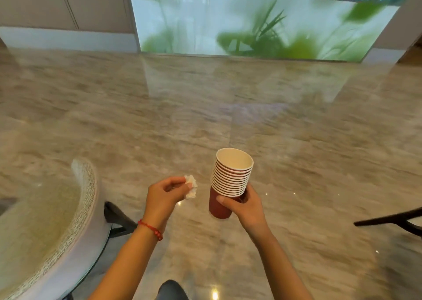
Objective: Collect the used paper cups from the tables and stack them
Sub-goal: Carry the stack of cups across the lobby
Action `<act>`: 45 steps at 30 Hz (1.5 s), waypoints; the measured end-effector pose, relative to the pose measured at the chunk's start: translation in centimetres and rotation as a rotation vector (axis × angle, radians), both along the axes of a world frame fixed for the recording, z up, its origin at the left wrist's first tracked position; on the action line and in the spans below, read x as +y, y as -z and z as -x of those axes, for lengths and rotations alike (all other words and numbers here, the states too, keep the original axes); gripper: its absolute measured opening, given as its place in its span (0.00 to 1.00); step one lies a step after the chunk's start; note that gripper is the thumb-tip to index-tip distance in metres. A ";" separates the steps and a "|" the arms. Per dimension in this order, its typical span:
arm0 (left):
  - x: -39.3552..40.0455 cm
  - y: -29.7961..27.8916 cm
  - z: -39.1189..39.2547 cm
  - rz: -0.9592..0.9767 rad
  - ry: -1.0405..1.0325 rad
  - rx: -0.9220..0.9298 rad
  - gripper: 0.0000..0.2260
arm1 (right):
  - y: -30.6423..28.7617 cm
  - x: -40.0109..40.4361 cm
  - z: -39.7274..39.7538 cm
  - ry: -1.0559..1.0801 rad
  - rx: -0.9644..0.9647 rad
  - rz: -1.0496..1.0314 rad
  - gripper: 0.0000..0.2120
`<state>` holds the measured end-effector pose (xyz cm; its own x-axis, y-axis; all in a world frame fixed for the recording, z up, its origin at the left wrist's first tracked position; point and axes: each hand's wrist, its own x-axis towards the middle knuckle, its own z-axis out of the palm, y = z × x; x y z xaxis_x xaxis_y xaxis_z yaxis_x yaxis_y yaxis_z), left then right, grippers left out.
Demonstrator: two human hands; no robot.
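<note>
1. Far to the left of the stack of cups stands a round worktop (29,226) with a glass surface and a pale woven rim; only part of it is in view.
2. A dark chair leg (118,220) shows between that worktop and the cups, just under the worktop's edge.
3. The left hand (163,197) is raised just left of the stack, apart from it. Its thumb and fingers (177,181) pinch a small crumpled white tissue (191,186), which sticks out toward the cups without touching them.
4. A red beaded bracelet (150,229) circles the left wrist, lower left of the stack.
5. The stack of cups (229,181) is held in the air above the floor, tilted slightly. The cups are red paper with white rims, nested closely, and the top one shows an empty pale inside.
6. The right hand (245,207) holds the stack near its base; its thumb lies across the front of the lowest cup and its fingers curl round the far side.
7. Glossy marble floor (228,105) spreads beneath and beyond the cups.
8. Far behind the cups, a lit panel of blurred green leaves (251,23) meets the floor.
9. Well to the right of the stack, a dark piece of furniture (392,220) juts in from the edge.
</note>
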<state>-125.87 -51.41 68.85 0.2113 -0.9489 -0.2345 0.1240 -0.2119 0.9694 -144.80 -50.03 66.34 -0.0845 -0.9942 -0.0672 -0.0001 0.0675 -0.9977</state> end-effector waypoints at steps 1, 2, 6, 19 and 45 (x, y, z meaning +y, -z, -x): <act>-2.4 -0.4 0.1 0.008 0.016 0.010 0.07 | -0.3 -2.4 0.2 0.017 0.002 0.004 0.25; -4.8 -0.8 0.3 0.013 0.031 0.014 0.07 | -0.6 -4.6 0.4 0.032 0.004 0.010 0.25; -13.2 -0.6 1.9 -0.011 0.073 0.003 0.07 | -0.6 -12.1 1.6 0.075 0.003 0.003 0.26; -38.7 1.8 11.1 -0.047 0.175 0.018 0.06 | 1.6 -36.2 10.9 0.151 0.017 0.006 0.23; -83.6 0.7 38.5 0.004 0.850 -0.023 0.10 | -0.1 -70.7 31.1 0.797 0.004 -0.002 0.25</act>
